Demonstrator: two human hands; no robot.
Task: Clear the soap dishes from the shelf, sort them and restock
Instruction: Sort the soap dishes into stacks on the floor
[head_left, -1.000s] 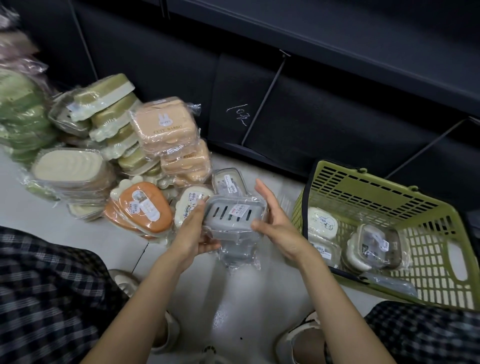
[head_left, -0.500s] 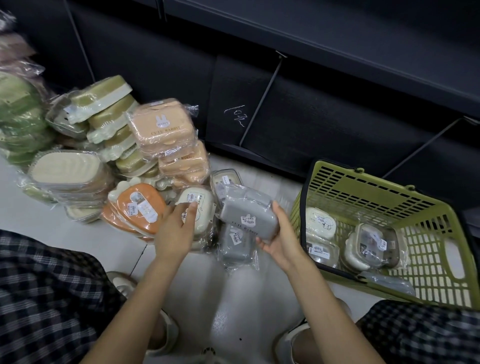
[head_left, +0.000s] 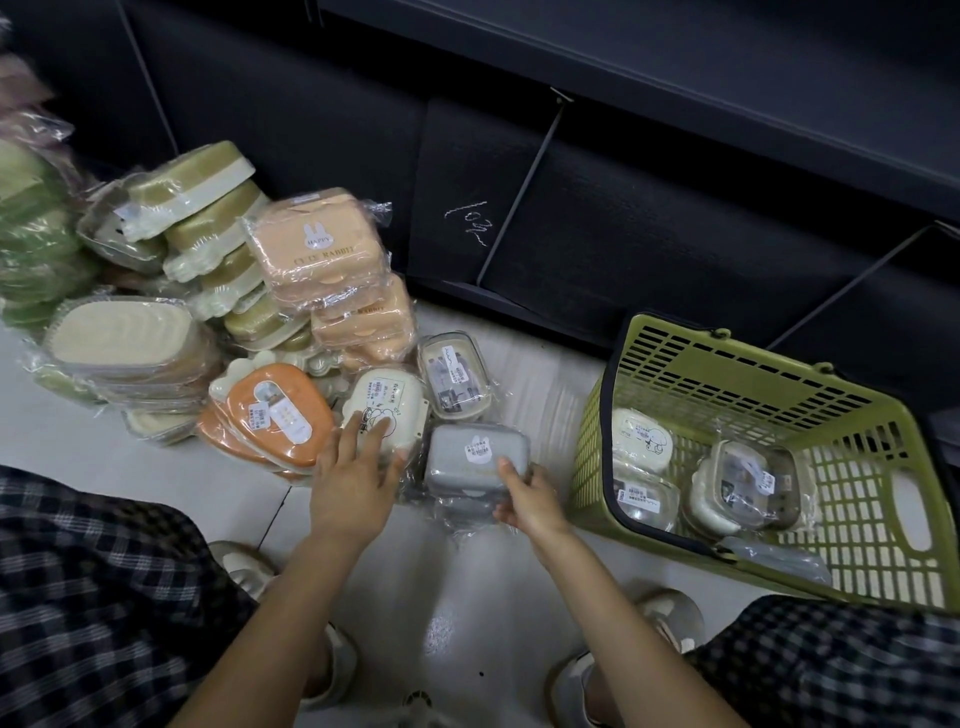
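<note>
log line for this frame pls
left hand: fingers rest on cream wrapped soap dish | right hand: grips grey wrapped soap dish on floor | green plastic basket: part-filled

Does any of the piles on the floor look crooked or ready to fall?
Yes. The olive soap dishes at the back left are stacked askew, each tilted a different way, and the top one sticks out to the right. The peach boxes beside them also lean. The green basket stands tilted, its far end raised. Nothing looks broken.

just the one head cam, wide-angle, looking steeply down and forward, close over the floor, dark shelf up top
</note>
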